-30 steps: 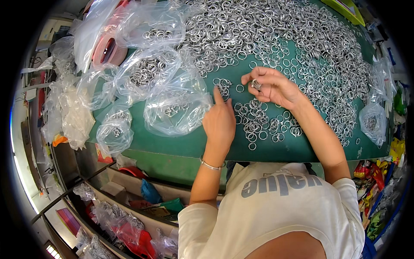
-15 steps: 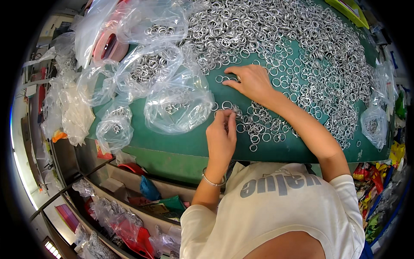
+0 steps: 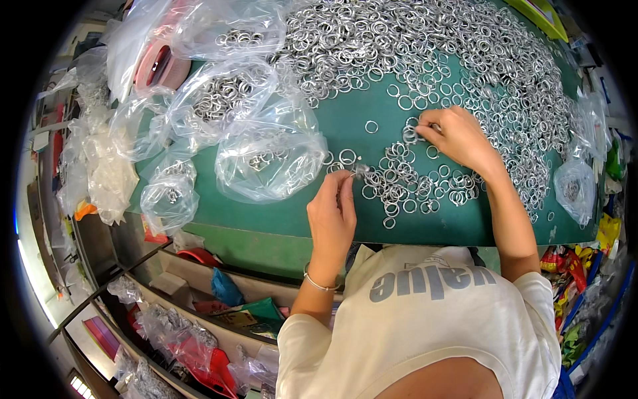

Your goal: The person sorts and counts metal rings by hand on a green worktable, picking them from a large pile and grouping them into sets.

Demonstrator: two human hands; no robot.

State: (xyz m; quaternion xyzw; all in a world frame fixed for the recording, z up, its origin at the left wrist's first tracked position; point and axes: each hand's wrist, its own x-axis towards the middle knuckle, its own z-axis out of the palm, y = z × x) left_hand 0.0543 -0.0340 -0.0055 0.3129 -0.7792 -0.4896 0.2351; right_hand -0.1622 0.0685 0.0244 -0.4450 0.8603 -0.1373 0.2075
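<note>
Silvery metal rings (image 3: pixel 399 179) lie in a loose small heap on the green table, in front of my body. At its left end, my left hand (image 3: pixel 332 209) pinches a blurred clump of metal rings (image 3: pixel 359 170) between thumb and fingers, just above the table. My right hand (image 3: pixel 457 138) is farther right, its fingers curled in and closed on a few metal rings (image 3: pixel 411 132) at the heap's far edge. One single ring (image 3: pixel 371 126) rests apart on the green surface between the heap and the big pile. Two more rings lie just beyond my left fingertips.
A large pile of rings (image 3: pixel 399 40) spreads over the table's far and right parts. Clear plastic bags (image 3: pixel 272 166) with rings stand at left, beside a pink tape roll (image 3: pixel 158 65). Another bag (image 3: pixel 575 189) sits at the right edge. An open drawer (image 3: pixel 193 286) lies below left.
My right hand has moved right and nearer, from the bare green patch to the small heap. A ring now lies alone near where it was. My left hand has shifted slightly left, still pinching.
</note>
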